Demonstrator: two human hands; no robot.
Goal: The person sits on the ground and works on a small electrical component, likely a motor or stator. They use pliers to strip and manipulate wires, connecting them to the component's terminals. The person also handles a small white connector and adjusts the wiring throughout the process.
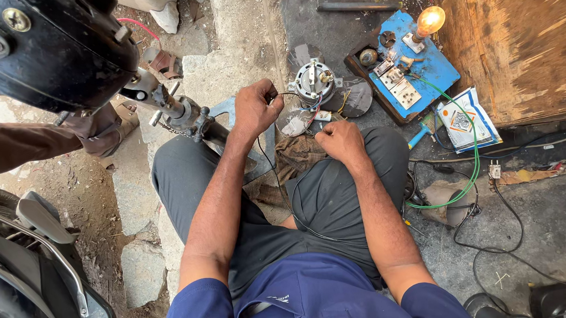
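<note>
Gripping a thin black wire (272, 173), the closed left hand (254, 108) sits just left of the round grey metal motor (314, 82); the right hand (341, 141), fist closed on something unseen, lies just below it. With the lit bulb (430, 20) suggesting a live blue wooden test board (414, 62) beside the motor, touching bare leads risks shock.

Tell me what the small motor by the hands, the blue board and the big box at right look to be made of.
Motor: bare metal, likely cast aluminium, dull silver-grey with a coppery glint inside.
Blue board: probably painted wood, its paint chipped and worn, carrying sockets and a lit bulb.
Box: raw wood or plywood, brown grain visible, unfinished.
</note>
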